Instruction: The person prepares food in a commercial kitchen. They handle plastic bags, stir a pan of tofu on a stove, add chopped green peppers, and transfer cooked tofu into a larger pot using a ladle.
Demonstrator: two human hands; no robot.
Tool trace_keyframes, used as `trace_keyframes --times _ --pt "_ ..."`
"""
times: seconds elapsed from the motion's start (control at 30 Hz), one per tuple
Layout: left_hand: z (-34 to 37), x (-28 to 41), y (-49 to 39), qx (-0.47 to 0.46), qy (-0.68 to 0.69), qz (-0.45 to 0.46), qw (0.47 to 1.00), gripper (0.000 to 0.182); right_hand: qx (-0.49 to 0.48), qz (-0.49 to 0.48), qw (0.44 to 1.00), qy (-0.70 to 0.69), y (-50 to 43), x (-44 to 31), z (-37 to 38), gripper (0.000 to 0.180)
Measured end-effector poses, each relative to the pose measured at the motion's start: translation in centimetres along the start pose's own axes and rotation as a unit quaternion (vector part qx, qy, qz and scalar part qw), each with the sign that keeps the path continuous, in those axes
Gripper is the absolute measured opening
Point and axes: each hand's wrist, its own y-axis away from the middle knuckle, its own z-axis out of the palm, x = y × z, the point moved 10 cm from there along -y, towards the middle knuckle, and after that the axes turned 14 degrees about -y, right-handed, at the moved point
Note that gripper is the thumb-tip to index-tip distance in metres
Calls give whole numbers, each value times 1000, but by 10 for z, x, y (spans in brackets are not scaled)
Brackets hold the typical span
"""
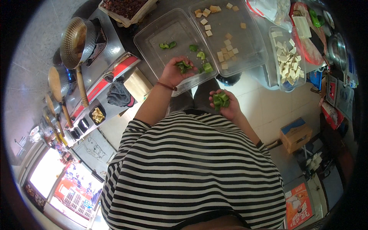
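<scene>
My left hand [177,70] is over the near part of a clear plastic tub [149,59], its fingers around several green pepper pieces [184,66]. More green pepper pieces [207,67] lie in that tub, some beside my fingertips. Palm up, my right hand [225,104] is in front of my body, below the tub's near rim, and holds a small heap of cut green pepper [221,100]. A second clear tub [253,54], side by side with the first, has scattered tofu cubes [229,53] in it.
Metal pans with wooden handles, one a hammered saucepan [86,38], line the stove at left. At right stand a clear container [302,77] of pale cut pieces and a red-edged cutting board [313,56]. A tray of dark red food [123,21] is at the top; a cardboard box [296,138] sits lower right.
</scene>
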Motion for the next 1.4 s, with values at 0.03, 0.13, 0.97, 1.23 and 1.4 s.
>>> trace_keyframes --times 0.03,0.13,0.97,1.23,1.4 --pt "-2 -4 1 41 -77 -31 996 24 -2 1 1000 0 0 0 0 28" --pt "14 -3 -1 42 -97 -44 993 25 3 3 1000 -5 1 0 -1 28" --pt "45 -20 -40 43 -770 36 635 28 28 -11 999 -19 0 -9 -14 29" --pt "7 44 -33 201 -703 22 682 28 5 15 999 -30 -1 -6 -2 29" --pt "6 41 -62 127 -750 -39 648 26 29 20 998 51 -1 -12 6 27"
